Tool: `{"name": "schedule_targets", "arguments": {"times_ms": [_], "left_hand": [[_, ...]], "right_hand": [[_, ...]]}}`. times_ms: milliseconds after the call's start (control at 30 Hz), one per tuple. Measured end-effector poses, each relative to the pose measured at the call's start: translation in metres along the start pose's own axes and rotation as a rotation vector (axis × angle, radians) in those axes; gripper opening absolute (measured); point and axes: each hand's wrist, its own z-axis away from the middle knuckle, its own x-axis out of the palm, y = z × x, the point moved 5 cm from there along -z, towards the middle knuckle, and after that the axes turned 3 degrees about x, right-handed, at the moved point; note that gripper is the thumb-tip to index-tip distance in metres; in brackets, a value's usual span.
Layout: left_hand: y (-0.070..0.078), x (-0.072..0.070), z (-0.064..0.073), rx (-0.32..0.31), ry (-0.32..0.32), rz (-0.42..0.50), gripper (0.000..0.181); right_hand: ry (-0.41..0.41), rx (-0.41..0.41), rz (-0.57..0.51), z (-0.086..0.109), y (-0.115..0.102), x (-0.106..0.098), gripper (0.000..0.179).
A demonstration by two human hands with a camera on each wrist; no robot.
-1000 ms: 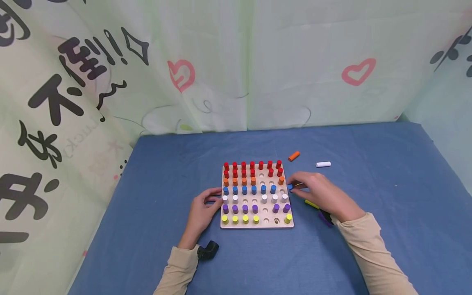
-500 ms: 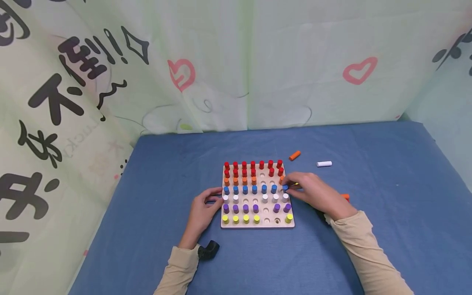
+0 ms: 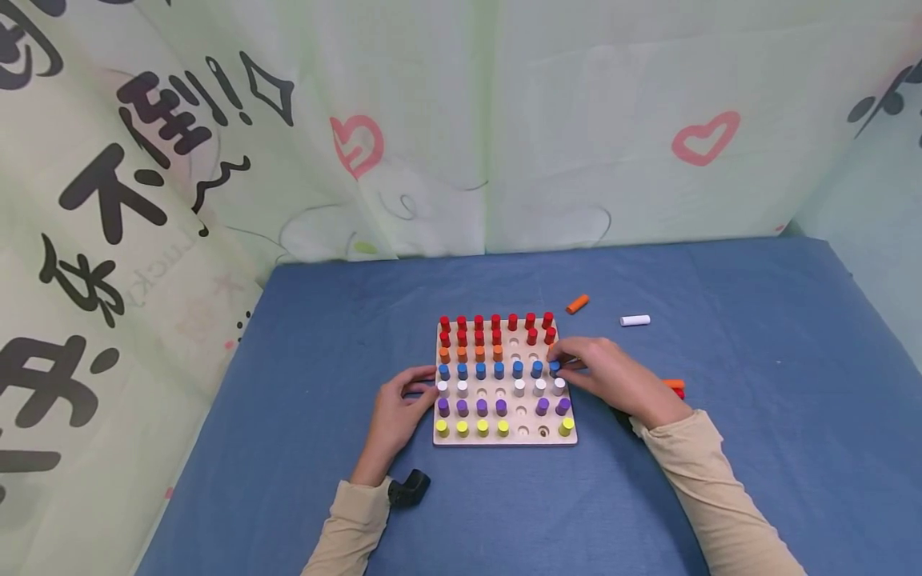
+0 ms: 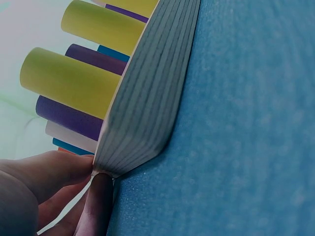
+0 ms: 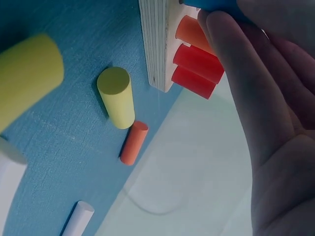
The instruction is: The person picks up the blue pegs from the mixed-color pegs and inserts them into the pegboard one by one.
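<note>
A wooden peg board [image 3: 504, 439] lies on the blue cloth, with rows of red, orange, blue, white, purple and yellow pegs and a few bare holes. My right hand [image 3: 560, 363] pinches a blue peg [image 3: 555, 367] at the right end of the blue row. The right wrist view shows that blue peg [image 5: 211, 5] under my fingertips [image 5: 246, 88], beside the board's edge [image 5: 157, 44]. My left hand [image 3: 425, 382] grips the board's left edge. In the left wrist view my fingers [image 4: 49, 182] sit at the board's corner [image 4: 147, 98].
Loose pegs lie right of the board: an orange peg [image 3: 577, 304], a white peg [image 3: 635, 321] and an orange one [image 3: 674, 384] beside my right wrist. A yellow peg [image 5: 116, 96] lies close to the board. Printed curtains wall the table's back and sides.
My right hand has moved left with the blue peg, from beside the board to the right end of the blue row. The left hand has stayed at the board's left edge.
</note>
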Motion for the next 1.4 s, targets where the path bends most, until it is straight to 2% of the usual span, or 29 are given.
{"name": "schedule_targets", "arguments": {"times_ms": [367,567,1400], "left_hand": [[-0.0008,0.0004,-0.0004,0.002,0.002,0.005,0.034],[-0.0012,0.0006,-0.0007,0.004,0.0,0.007,0.034],[0.0004,-0.0001,-0.0014,0.002,-0.005,0.01,0.035]], "right_hand": [[-0.017,0.033,-0.015,-0.0024,0.0025,0.0022,0.021],[-0.019,0.024,-0.024,-0.0015,0.0022,0.0016,0.02],[-0.001,0.067,0.029,0.0018,0.0047,0.0042,0.025]]}}
